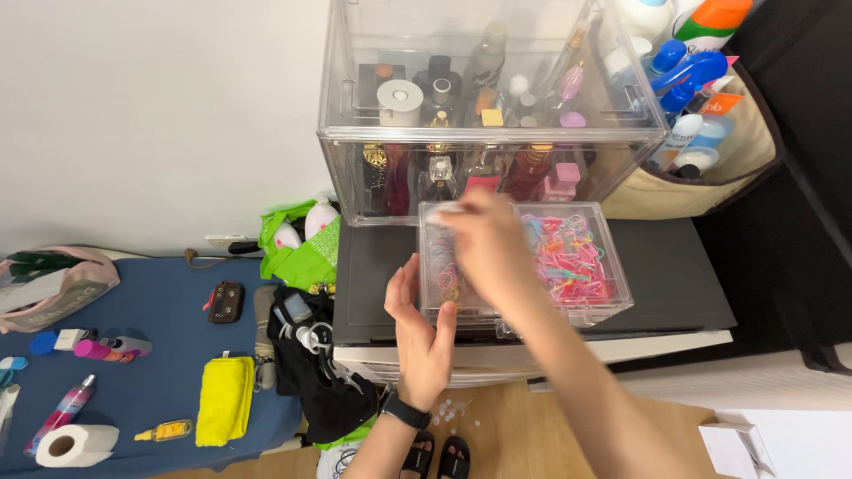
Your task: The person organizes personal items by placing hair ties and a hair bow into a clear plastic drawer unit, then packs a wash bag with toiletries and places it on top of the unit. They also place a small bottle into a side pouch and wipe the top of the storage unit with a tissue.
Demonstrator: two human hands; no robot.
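A clear plastic box [612, 302] full of small pink and multicoloured hair elastics [572, 257] sits on a dark grey top [683, 275]. My left hand [422, 337] stands edge-on against the box's left side, fingers straight and together, a black watch on the wrist. Over the left part of the box my right hand [484, 239] is blurred; its fingers look pinched on something small and pale, which I cannot identify.
Behind stands a clear cabinet [488, 133] of perfume bottles. A fabric basket [710, 168] of spray bottles is at the right. Left, a blue surface [169, 355] carries a yellow cloth [224, 399], car key [225, 302], toilet roll [78, 443], black bag [319, 372], green bag [302, 248].
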